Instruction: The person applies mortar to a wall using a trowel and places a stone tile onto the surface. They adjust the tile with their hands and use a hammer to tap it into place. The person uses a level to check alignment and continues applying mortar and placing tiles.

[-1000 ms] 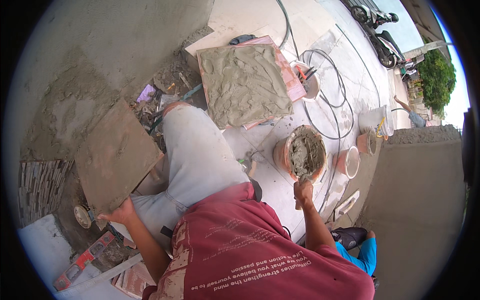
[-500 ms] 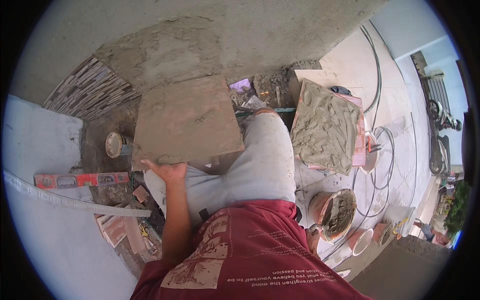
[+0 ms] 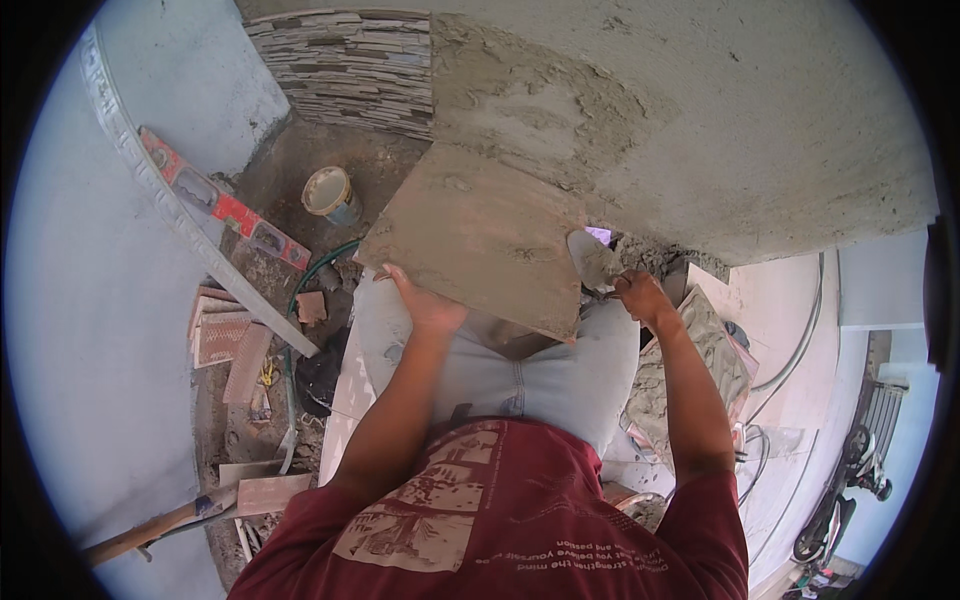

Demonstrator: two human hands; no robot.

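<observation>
A large square tile [image 3: 475, 235], its upward face smeared with grey mortar, lies tilted above my thighs near the wall. My left hand [image 3: 428, 305] grips its near left edge, thumb on the upper face. At the tile's right edge, my right hand [image 3: 645, 298] is wrapped round the handle of a trowel [image 3: 592, 260] with mortar on its blade. The blade is close against the tile; I cannot tell whether they touch. Right of my legs, a thick bed of mortar [image 3: 690, 375] on a flat board is partly covered by my right forearm.
Wet mortar [image 3: 540, 110] covers part of the wall, beside a striped stone-look tile [image 3: 345, 70]. At left are a small tub [image 3: 330, 195], a red spirit level [image 3: 225, 208], a pale straightedge [image 3: 165, 190], a green hose [image 3: 300, 300] and broken tiles [image 3: 225, 335]. Cables [image 3: 800, 340] lie at right.
My right hand has come from the mortar bucket at lower right to the tile's right edge with the trowel. My left hand still holds the tile. The view has turned left.
</observation>
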